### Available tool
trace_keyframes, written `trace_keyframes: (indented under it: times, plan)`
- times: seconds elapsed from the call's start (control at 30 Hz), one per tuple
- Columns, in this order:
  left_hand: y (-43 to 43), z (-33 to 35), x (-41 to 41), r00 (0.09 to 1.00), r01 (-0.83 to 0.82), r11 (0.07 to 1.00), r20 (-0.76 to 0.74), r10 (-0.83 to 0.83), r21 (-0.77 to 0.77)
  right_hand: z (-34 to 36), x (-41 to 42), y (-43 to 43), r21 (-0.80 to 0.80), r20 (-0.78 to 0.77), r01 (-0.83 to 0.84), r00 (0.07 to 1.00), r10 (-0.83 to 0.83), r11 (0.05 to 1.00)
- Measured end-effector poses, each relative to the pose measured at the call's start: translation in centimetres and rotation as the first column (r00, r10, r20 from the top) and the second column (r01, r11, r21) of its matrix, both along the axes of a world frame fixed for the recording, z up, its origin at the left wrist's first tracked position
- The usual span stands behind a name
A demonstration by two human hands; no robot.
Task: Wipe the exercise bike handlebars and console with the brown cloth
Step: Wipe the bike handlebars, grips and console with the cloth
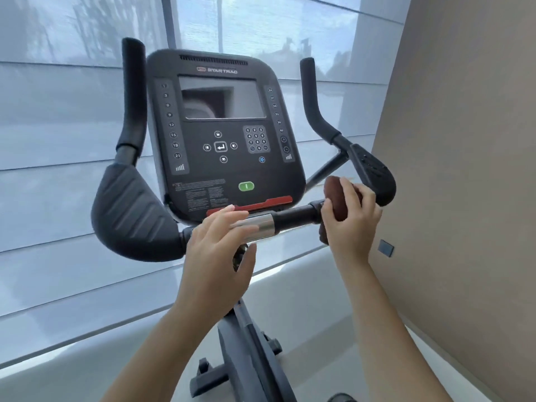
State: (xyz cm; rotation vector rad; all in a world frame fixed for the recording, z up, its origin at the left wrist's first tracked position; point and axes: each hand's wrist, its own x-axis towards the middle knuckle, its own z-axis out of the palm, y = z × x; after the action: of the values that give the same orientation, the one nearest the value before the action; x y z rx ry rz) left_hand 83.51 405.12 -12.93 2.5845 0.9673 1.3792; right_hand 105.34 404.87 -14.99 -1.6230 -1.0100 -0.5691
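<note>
The black console [223,134] of the exercise bike faces me, with a dark screen and keypad. Black handlebars [130,210] curve up on both sides, joined by a crossbar with a silver sleeve [261,224]. My right hand [352,224] grips the bunched brown cloth [336,198] against the crossbar's right end, beside the right elbow pad [374,172]. My left hand [220,250] hovers with straight fingers over the silver sleeve, thumb below the bar; whether it touches is unclear.
A window with pale translucent blinds [58,140] stands behind the bike. A beige wall [464,169] runs close along the right side. The bike's frame and base [246,352] stand below on a light floor.
</note>
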Motion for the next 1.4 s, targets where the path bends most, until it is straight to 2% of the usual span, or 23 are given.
trace_keyframes:
  times: [0.17, 0.33, 0.47, 0.63, 0.77, 1.03, 1.4]
  plan:
    - [-1.7, 0.2, -5.0, 0.999, -0.042, 0.999, 0.019, 0.042, 0.012, 3.2, -6.4, 0.6, -0.167, 0.072, -0.133, 0.987, 0.147, 0.977]
    - [-3.8, 0.0, -9.0, 0.998, -0.059, 0.998, 0.016, 0.059, -0.018, 4.7, -11.6, -0.8, -0.222, 0.052, -0.196, 0.976, 0.212, 0.955]
    - [-5.3, 0.2, -12.8, 0.999, -0.046, 0.999, 0.02, 0.046, -0.016, 5.6, -16.9, -3.6, -0.163, 0.059, -0.259, 0.961, 0.272, 0.952]
    - [-6.7, -0.1, -17.3, 1.0, -0.004, 1.0, 0.0, 0.004, -0.011, 5.6, -22.6, -8.3, -0.15, 0.123, -0.232, 0.96, 0.252, 0.961]
    - [-8.3, -0.3, -19.1, 0.999, 0.028, 1.0, -0.015, -0.028, -0.007, 4.0, -25.5, -12.7, -0.193, 0.135, -0.167, 0.972, 0.195, 0.967]
    - [-14.0, -1.5, -20.1, 0.974, 0.217, 0.976, -0.062, -0.218, -0.026, 1.3, -29.4, -22.4, -0.282, 0.076, -0.027, 0.996, 0.051, 0.959]
    - [-23.6, -3.5, -15.2, 0.862, 0.499, 0.866, -0.081, -0.501, -0.043, 0.2, -27.8, -36.4, -0.265, 0.001, 0.256, 0.964, -0.265, 0.93]
